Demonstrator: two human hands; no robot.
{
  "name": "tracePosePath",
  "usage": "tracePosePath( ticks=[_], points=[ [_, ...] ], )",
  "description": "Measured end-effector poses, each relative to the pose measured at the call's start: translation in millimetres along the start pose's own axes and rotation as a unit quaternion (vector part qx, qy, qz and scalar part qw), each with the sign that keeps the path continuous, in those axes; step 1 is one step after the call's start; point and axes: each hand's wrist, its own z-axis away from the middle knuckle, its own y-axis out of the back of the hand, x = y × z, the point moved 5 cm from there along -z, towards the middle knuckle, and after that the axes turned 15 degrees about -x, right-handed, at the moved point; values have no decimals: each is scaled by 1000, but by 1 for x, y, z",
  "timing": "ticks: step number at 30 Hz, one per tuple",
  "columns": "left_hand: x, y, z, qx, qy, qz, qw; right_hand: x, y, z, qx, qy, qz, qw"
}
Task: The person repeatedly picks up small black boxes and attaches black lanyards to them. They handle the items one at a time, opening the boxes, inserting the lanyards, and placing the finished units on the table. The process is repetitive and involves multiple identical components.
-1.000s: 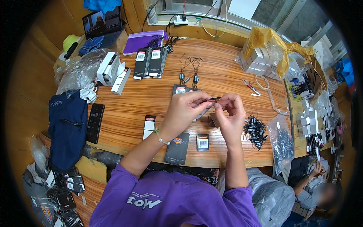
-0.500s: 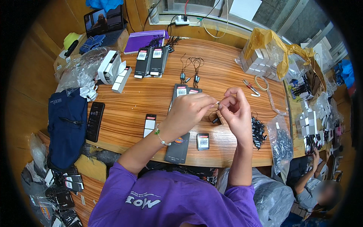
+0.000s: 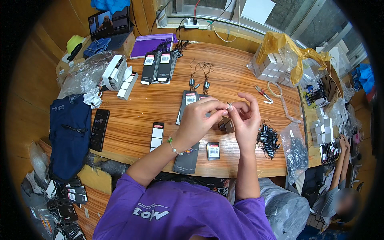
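Note:
My left hand (image 3: 201, 116) and my right hand (image 3: 245, 117) meet above the middle of the table, fingers pinched. A tiny pale piece between the fingertips is too small to name. Just below them are a small brown card or box (image 3: 229, 125) and a bit of black cord, partly hidden by my right hand. Dark hang tags (image 3: 186, 101) with barcode labels lie partly behind my left hand. Nearer me are a dark tag (image 3: 185, 162) under my left wrist, a small stack of barcode labels (image 3: 214, 151) and a strip of white-and-black labels (image 3: 157, 135).
Black string seals (image 3: 269, 140) are piled right of my right hand, beside a plastic bag (image 3: 295, 154) of more. Small cutters (image 3: 263, 94) and a tape roll (image 3: 275, 89) lie beyond. Stacked tags (image 3: 165, 68) stand at the back; a phone (image 3: 99, 130) lies left. A person (image 3: 336, 194) works at right.
My hands stay together, with the right fingers moved slightly left and more of the brown piece showing below. The other person's hands have moved farther forward.

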Motion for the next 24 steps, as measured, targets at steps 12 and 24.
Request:
tracePosePath(
  ticks=[12,24],
  points=[
    [19,9,-3,22,-167,-270,948,7,16,-3,17,45,-62,997],
    [-42,-43,-3,-95,50,395,913,-27,6,-18,-7,195,-284,939]
  ],
)
